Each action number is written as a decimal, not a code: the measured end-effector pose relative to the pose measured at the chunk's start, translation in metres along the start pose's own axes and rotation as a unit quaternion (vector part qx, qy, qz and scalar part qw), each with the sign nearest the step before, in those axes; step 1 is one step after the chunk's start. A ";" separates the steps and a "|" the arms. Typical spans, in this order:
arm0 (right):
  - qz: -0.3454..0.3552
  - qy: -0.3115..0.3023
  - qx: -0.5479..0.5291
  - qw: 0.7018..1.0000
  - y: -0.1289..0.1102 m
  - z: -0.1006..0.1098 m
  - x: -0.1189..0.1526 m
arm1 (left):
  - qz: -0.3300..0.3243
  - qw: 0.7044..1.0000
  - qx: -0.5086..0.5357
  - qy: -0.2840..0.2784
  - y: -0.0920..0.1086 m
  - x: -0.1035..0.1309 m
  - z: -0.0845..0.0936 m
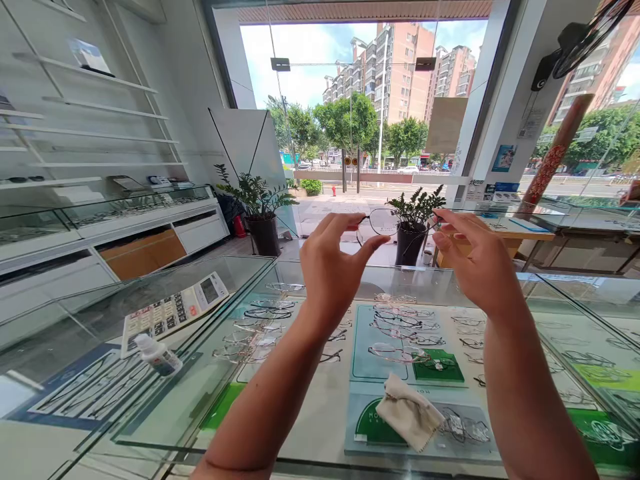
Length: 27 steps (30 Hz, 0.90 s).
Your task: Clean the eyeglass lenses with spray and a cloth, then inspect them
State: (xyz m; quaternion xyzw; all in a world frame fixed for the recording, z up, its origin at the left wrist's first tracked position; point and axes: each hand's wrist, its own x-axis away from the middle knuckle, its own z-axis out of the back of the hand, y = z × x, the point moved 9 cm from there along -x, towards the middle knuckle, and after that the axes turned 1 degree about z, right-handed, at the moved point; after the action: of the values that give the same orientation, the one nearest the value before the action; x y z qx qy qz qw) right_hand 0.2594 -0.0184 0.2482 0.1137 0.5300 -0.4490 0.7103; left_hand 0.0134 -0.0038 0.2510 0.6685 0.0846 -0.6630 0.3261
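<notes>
A pair of thin dark-rimmed eyeglasses [383,232] is held up in front of me, above the glass counter. My left hand [333,257] pinches its left side, thumb and fingers closing near the hinge. At the other side my right hand [473,250] has its fingertips closed on the frame near the right hinge. Through the clear lenses the bright doorway and a plant show. Below the hands, a crumpled beige cleaning cloth [409,413] lies on the glass, nearer to me than the eyeglasses.
The glass display counter [300,437] holds several rows of eyeglasses. On its left lie a large calculator [175,310] and a small white bottle [159,355]. Potted plants [263,233] stand on the floor beyond, before glass doors. A wall fan [575,50] hangs at upper right.
</notes>
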 end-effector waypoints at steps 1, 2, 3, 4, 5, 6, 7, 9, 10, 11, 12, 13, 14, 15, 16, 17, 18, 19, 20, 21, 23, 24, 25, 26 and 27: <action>0.000 -0.001 0.000 1.000 0.000 0.000 0.000 | 0.001 1.000 0.000 0.000 0.000 0.000 0.000; 0.000 -0.002 0.000 1.000 0.000 0.000 0.000 | 0.002 1.000 0.001 0.000 0.000 0.000 0.000; -0.001 -0.003 0.000 1.000 0.000 0.000 0.000 | 0.005 1.000 0.003 0.000 -0.001 0.000 0.000; -0.002 -0.003 -0.001 1.000 0.000 0.000 0.000 | 0.009 1.000 0.005 0.000 -0.002 0.000 0.000; -0.002 -0.003 -0.001 1.000 0.000 0.000 0.000 | 0.014 1.000 0.009 -0.001 -0.004 0.000 -0.001; -0.003 -0.002 -0.002 1.000 0.000 0.000 0.000 | 0.018 1.000 0.013 -0.003 -0.005 0.000 -0.002; -0.003 -0.001 -0.002 1.000 0.000 0.000 0.000 | 0.023 1.000 0.017 -0.005 -0.007 0.001 -0.002; -0.004 0.000 -0.003 1.000 0.000 0.000 0.000 | 0.031 0.999 0.022 -0.010 -0.009 0.001 -0.004; -0.005 0.000 -0.003 1.000 0.000 0.000 0.000 | 0.033 0.999 0.023 -0.012 -0.010 0.001 -0.005; -0.006 -0.001 -0.003 1.000 0.001 0.000 0.000 | 0.033 0.999 0.023 -0.013 -0.010 0.001 -0.005; -0.008 -0.001 -0.003 1.000 0.001 0.000 0.000 | 0.032 0.999 0.022 -0.014 -0.010 0.001 -0.005; -0.008 -0.001 -0.003 1.000 0.002 0.000 0.000 | 0.029 0.999 0.022 -0.014 -0.010 0.001 -0.006; -0.009 0.000 -0.003 1.000 0.003 0.000 0.000 | 0.025 0.999 0.022 -0.014 -0.009 0.001 -0.006; -0.009 0.000 -0.003 1.000 0.003 0.000 0.000 | 0.021 0.999 0.021 -0.014 -0.009 0.001 -0.006; -0.008 0.001 -0.002 1.000 0.003 0.000 0.000 | 0.017 1.000 0.020 -0.014 -0.008 0.001 -0.007; -0.008 0.002 -0.002 1.000 0.004 0.000 0.000 | 0.013 1.000 0.019 -0.012 -0.008 0.001 -0.007; -0.009 0.002 -0.002 1.000 0.004 0.000 0.000 | 0.010 1.000 0.018 -0.011 -0.007 0.001 -0.007; -0.009 0.002 -0.002 1.000 0.005 0.000 0.000 | 0.008 1.000 0.017 -0.010 -0.007 0.001 -0.007; -0.009 0.003 -0.002 1.000 0.005 0.000 0.000 | 0.006 1.000 0.016 -0.010 -0.007 0.000 -0.007; -0.007 0.004 -0.002 1.000 0.005 0.000 0.000 | 0.004 1.000 0.016 -0.010 -0.006 0.000 -0.007; -0.001 0.009 -0.002 1.000 0.005 0.000 0.001 | 0.001 1.000 0.015 -0.010 -0.006 0.001 -0.006; 0.002 0.011 -0.002 1.000 0.005 0.000 0.001 | 0.000 1.000 0.015 -0.009 -0.005 0.001 -0.006; 0.004 0.013 -0.001 1.000 0.005 0.001 0.001 | -0.001 1.000 0.016 -0.008 -0.005 0.001 -0.006; 0.005 0.014 -0.001 1.000 0.005 0.001 0.001 | -0.001 1.000 0.018 -0.008 -0.005 0.001 -0.006; 0.007 0.017 0.000 1.000 0.004 0.001 0.001 | 0.000 1.000 0.021 -0.009 -0.006 0.001 -0.006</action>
State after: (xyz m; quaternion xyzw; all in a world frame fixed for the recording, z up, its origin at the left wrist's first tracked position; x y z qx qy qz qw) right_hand 0.2632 -0.0170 0.2459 0.1249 0.5409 -0.4425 0.7043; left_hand 0.0156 0.0039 0.2480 0.6694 0.0672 -0.6706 0.3127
